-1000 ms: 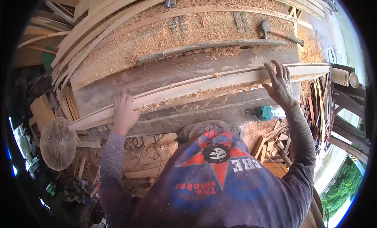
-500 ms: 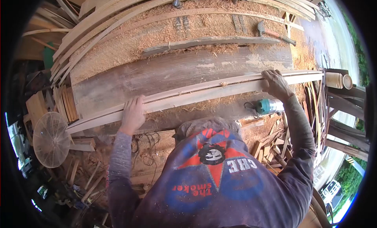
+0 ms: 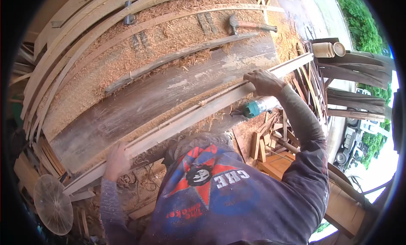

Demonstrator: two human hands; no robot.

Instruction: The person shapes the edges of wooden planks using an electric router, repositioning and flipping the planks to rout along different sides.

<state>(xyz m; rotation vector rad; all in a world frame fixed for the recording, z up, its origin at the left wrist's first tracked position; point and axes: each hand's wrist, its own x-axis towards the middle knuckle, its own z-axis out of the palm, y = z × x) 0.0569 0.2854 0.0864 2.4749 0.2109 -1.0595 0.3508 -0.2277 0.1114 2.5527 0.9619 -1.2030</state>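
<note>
A long pale wooden board (image 3: pixel 190 114) with a dark line along its length runs diagonally across the bench. My left hand (image 3: pixel 117 160) is closed around it near the lower-left end, slightly blurred. Towards the upper-right end, my right hand (image 3: pixel 264 82) grips the same board, fingers curled over its far edge. A small curl of shavings (image 3: pixel 202 103) sits on top between the hands. Just below the right hand lies a teal-and-silver power tool (image 3: pixel 256 108) on the bench.
Beyond the board are a dark plank (image 3: pixel 139 93), a thin grey slat (image 3: pixel 177 59) and a claw hammer (image 3: pixel 249 25) among shavings. Curved strips (image 3: pixel 63 63) lie at upper left. A round fan (image 3: pixel 53 205) stands lower left; offcuts (image 3: pixel 266 137) and pale containers (image 3: pixel 325 50) are at right.
The view has turned and shifted, so the board slopes more steeply. The gap along it shows less. Both hands stay on the board.
</note>
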